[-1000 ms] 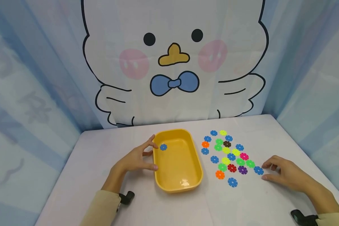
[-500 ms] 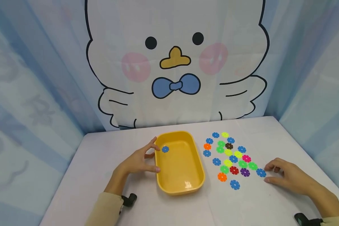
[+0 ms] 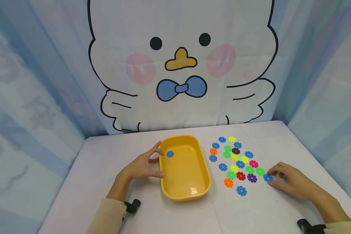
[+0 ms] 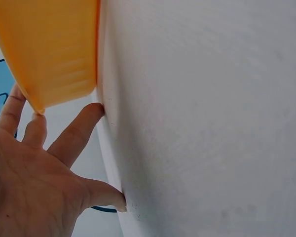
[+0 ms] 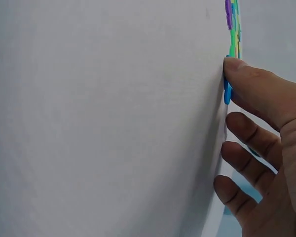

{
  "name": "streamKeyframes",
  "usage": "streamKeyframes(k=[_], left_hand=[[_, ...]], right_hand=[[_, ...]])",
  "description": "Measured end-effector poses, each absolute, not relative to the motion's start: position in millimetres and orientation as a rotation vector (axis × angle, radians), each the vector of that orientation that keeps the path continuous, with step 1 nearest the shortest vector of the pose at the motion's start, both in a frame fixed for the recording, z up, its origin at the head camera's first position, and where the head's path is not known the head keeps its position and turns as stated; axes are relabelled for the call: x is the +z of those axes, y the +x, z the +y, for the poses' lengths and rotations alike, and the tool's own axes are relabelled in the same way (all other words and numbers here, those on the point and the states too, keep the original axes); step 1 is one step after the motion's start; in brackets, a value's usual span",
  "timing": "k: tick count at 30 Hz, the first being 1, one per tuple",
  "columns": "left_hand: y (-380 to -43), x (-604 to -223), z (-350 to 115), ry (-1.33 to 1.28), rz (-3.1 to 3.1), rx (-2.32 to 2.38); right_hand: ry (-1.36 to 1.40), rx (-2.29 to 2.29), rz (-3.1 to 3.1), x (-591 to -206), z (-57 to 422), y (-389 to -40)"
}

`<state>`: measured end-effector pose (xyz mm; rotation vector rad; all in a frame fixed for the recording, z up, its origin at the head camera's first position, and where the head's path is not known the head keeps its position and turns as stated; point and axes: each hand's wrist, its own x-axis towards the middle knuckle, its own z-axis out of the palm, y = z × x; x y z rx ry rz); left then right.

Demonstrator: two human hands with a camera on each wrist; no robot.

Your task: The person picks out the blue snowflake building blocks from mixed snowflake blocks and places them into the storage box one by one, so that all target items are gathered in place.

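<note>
At the left rim of a yellow plastic tray (image 3: 184, 172), my left hand (image 3: 141, 165) rests with spread, mostly straight fingers; the left wrist view shows fingertips at the tray's edge. Inside the tray lies one blue snowflake disc (image 3: 170, 154). My right hand (image 3: 295, 182) is at the right end of the loose discs, with thumb and index finger pinching the edges of another blue snowflake disc (image 3: 268, 177) on the table. In the right wrist view the thumb covers part of this disc (image 5: 228, 91), and the other fingers are loosely curled.
Several flat snowflake discs in green, yellow, orange, red, purple, brown, pink and blue lie scattered right of the tray, including a purple one (image 3: 252, 178). A white cloth covers the table (image 3: 199, 217). A printed curtain (image 3: 181, 110) hangs behind it.
My right hand has moved slightly left onto the blue snowflake disc, its thumb and index finger now at the disc's edges. My left hand stays at the tray's rim.
</note>
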<state>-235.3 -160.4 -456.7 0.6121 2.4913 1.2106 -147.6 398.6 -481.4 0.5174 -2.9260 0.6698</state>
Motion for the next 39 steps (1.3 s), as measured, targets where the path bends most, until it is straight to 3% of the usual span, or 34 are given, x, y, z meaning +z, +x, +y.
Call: streamKeyframes(k=[22, 39], left_hand=[[-234.1, -454.7, -160.6, 0.613, 2.485, 1.22], [-236.1, -454.3, -161.8, 0.637, 2.481, 1.211]], right_hand=[[0.497, 0.859, -3.042, -475.2, 395.2, -143.0], [0.51, 0.688, -2.906, -465.2, 386.3, -153.0]])
